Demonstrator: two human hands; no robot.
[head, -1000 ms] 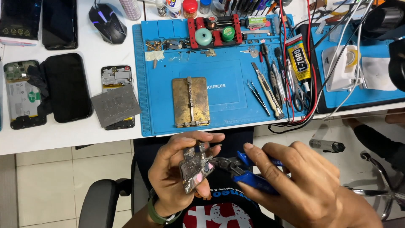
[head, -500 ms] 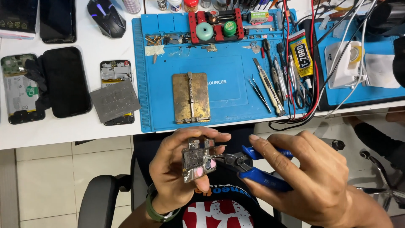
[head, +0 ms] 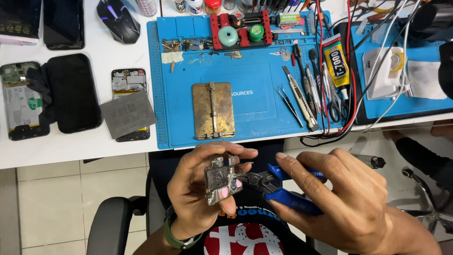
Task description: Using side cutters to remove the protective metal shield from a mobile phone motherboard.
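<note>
My left hand (head: 196, 193) holds a small metal-shielded circuit board (head: 221, 180) upright between thumb and fingers, below the table's front edge and over my lap. My right hand (head: 351, 200) grips blue-handled cutting pliers (head: 278, 186), whose dark jaws touch the board's right edge. On the blue work mat (head: 255, 113) above lies a brass board holder (head: 213, 111), untouched.
Tweezers (head: 289, 105), a utility knife (head: 300, 98), a glue tube (head: 336, 60) and cables lie on the mat's right side. Opened phones (head: 19, 101) (head: 130, 101), a grey stencil (head: 128, 114) and a mouse (head: 118, 20) sit at left. Another person's arm (head: 424, 156) is at right.
Both hands with board and pliers have stayed together near my lap; the plier jaws have closed in against the board's right edge. The view has drifted slightly.
</note>
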